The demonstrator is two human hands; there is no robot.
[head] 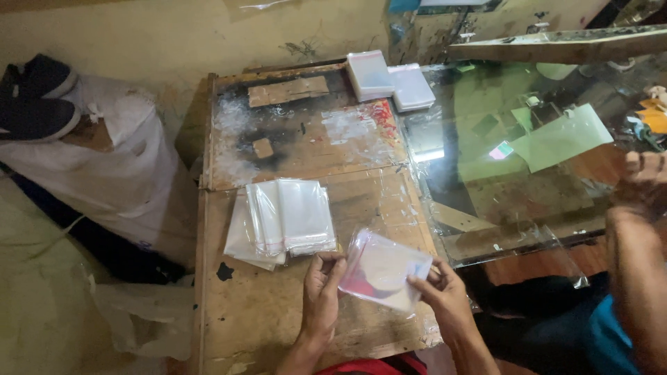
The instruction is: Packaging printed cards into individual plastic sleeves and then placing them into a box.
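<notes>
Both my hands hold a small clear plastic sleeve [384, 268] just above the wooden table [264, 312]. My left hand [322, 292] pinches its left edge, and my right hand [443, 295] grips its right corner. The sleeve looks to have a white card inside and a reddish strip along its lower left. A stack of similar clear sleeves [283, 221] lies on the table just beyond my left hand.
Two stacks of white packets [389, 80] sit at the table's far edge. A glass sheet [514, 160] over green papers lies to the right. Another person's arm [636, 278] is at the right edge. A white sack with dark shoes [35, 97] stands on the left.
</notes>
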